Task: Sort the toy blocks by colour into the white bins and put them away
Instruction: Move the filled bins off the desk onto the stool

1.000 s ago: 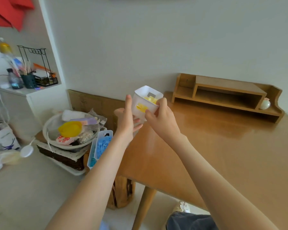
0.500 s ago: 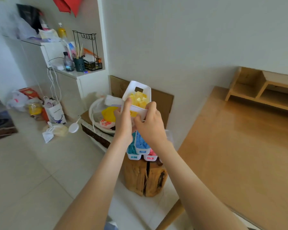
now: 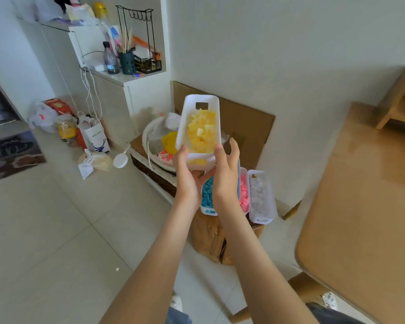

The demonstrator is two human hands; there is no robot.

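- Pale tiled floor (image 3: 56,230) around a wooden stump (image 3: 208,239).
- White plastic bin of yellow blocks (image 3: 189,100) is held above the stump, left hand (image 3: 187,181) gripping its near end.
- Right hand (image 3: 226,181): thumb on its rim, fingers straight.

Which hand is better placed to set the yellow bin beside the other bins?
Probably the left hand: it cups the yellow bin from below, thumb on the rim. The right hand only touches its near end.
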